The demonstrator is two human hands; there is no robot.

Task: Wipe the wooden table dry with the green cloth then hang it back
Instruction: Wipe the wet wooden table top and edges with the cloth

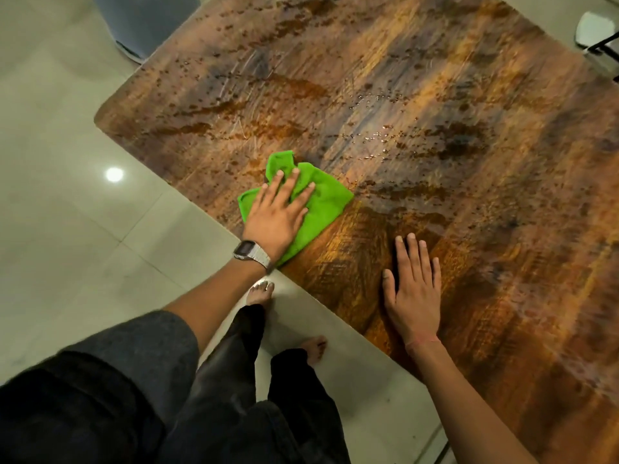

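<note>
The wooden table (418,105) fills the upper right of the view, with water drops and wet streaks over most of its top. A bright green cloth (326,204) lies crumpled near the table's near edge. My left hand (278,216), with a metal watch on its wrist, presses flat on the cloth, fingers spread. To the right, my right hand (413,289) rests flat and bare on the wood, holding nothing. The strip of wood between the two hands looks darker and free of drops.
Pale tiled floor (60,202) lies left of the table, with a lamp's reflection in it. My bare feet stand close to the table's edge. A grey object (144,21) stands beyond the far left corner, and a white chair seat (598,30) shows at top right.
</note>
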